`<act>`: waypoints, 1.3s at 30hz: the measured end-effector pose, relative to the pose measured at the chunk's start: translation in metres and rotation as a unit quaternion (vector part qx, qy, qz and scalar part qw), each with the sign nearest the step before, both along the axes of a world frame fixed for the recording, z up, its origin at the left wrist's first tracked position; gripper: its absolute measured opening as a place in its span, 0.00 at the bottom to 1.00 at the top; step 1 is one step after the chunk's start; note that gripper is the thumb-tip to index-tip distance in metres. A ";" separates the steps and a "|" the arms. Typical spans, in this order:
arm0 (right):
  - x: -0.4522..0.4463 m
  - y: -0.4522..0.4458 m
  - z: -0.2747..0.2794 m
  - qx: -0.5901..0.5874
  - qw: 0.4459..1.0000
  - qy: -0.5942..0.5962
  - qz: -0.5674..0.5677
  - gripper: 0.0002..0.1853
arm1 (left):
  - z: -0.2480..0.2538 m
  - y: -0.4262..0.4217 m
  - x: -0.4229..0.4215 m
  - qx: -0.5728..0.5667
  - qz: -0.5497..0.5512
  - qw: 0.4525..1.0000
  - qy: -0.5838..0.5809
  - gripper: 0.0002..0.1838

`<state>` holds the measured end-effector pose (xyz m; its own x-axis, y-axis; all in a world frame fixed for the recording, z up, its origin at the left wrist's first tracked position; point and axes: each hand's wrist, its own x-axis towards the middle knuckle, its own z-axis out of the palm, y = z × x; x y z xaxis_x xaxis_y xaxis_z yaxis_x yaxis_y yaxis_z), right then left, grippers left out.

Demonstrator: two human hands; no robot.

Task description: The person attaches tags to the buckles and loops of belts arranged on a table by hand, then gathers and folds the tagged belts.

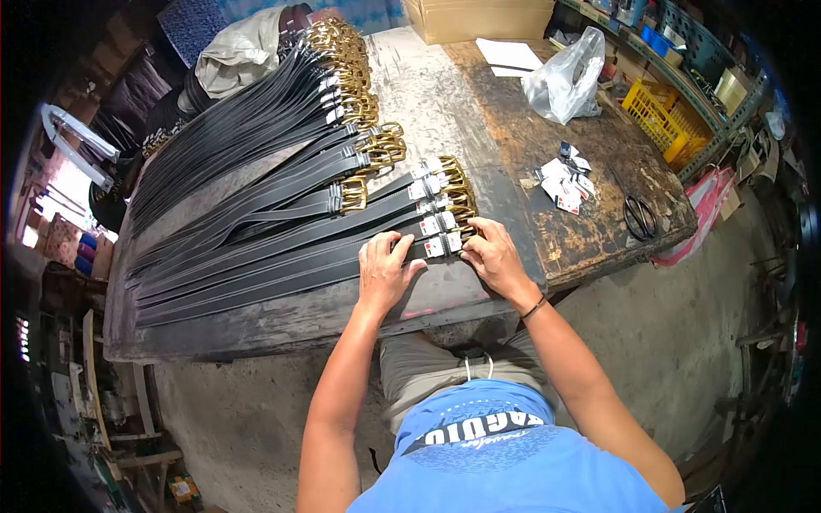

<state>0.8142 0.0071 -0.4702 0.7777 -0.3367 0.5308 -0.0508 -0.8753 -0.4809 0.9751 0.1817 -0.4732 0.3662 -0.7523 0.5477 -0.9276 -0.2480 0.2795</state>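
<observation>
Black leather belts with pale stitching and gold buckles lie side by side on the worktable [282, 325]. My left hand [385, 272] grips the nearest belt [299, 267] just behind its buckle end, fingers curled over the strap and thumb on the near side. At that belt's end, the fingers of my right hand [498, 259] are closed on the gold buckle, which they partly hide. Beside my fingers, a white tag [442, 245] with red print sits on the strap. Similar tags show on the neighbouring belts, whose buckles [462, 186] line up in a row.
A larger pile of belts [231, 120] fills the far left. To the right lie loose tags [564, 181], black-handled scissors [640, 218] and a clear plastic bag [569, 81]. A cardboard box [479, 19] stands at the back, a yellow crate [663, 118] beside the table.
</observation>
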 end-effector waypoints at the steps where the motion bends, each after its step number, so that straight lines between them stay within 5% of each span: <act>1: -0.003 0.001 0.000 0.013 1.000 0.004 -0.015 0.09 | 0.000 0.001 0.000 0.002 -0.003 1.000 0.005 0.28; 7: -0.011 0.010 0.010 0.011 0.998 0.038 -0.042 0.14 | 0.002 0.001 -0.002 -0.001 0.004 1.000 0.003 0.27; 10: -0.035 0.026 0.007 -0.059 0.989 0.050 -0.128 0.36 | 0.003 0.002 -0.004 0.013 0.010 1.000 0.008 0.25; 13: -0.059 0.058 0.020 -0.143 0.969 0.185 -0.075 0.33 | 0.003 0.001 -0.002 0.011 0.012 1.000 0.002 0.25; 15: -0.065 0.080 0.059 -0.086 0.928 0.279 0.231 0.31 | 0.003 0.000 -0.003 0.015 0.014 1.000 -0.004 0.25; 17: -0.068 0.104 0.059 0.235 0.722 0.427 0.492 0.30 | 0.001 0.001 -0.003 0.016 0.012 1.000 -0.004 0.25; 18: -0.067 0.105 0.057 0.235 0.724 0.426 0.489 0.30 | 0.000 0.000 -0.002 0.018 0.016 1.000 -0.006 0.25; 20: -0.064 0.104 0.053 0.073 0.931 0.080 0.349 0.27 | -0.001 -0.001 -0.003 0.017 0.021 1.000 -0.008 0.25; 22: -0.051 0.082 0.039 -0.031 0.990 0.083 0.114 0.31 | -0.003 0.002 -0.003 0.020 0.029 0.999 -0.012 0.25; 23: -0.048 0.077 0.021 -0.093 0.991 0.089 -0.026 0.33 | -0.004 0.001 -0.003 0.012 0.024 1.000 -0.011 0.25; 25: -0.049 0.086 0.046 -0.130 0.969 0.183 0.102 0.35 | -0.001 0.002 -0.002 0.004 0.019 1.000 -0.014 0.25; 26: -0.049 0.095 0.058 -0.120 0.942 0.175 0.260 0.31 | 0.000 0.001 -0.003 0.006 0.021 1.000 -0.018 0.25; 27: -0.055 0.110 0.031 -0.030 0.921 0.128 0.367 0.27 | 0.000 0.001 -0.004 0.010 0.023 0.999 -0.020 0.24; 28: -0.053 0.123 0.049 0.204 0.776 0.362 0.475 0.25 | 0.003 0.002 -0.005 0.015 0.027 0.999 -0.027 0.24; 29: -0.057 0.136 0.046 0.240 0.793 0.234 0.509 0.22 | 0.003 0.001 -0.005 0.012 0.024 0.999 -0.030 0.24; 32: -0.041 0.118 0.052 0.026 0.936 0.069 0.343 0.20 | -0.001 0.002 -0.004 0.004 0.022 0.999 -0.045 0.24; 34: -0.034 0.085 0.042 0.079 0.965 0.030 0.247 0.18 | -0.001 0.002 -0.004 0.008 0.018 0.999 -0.046 0.25; 39: -0.016 0.019 0.018 -0.016 1.000 0.000 -0.016 0.21 | 0.001 0.000 -0.004 0.015 0.008 0.999 -0.050 0.25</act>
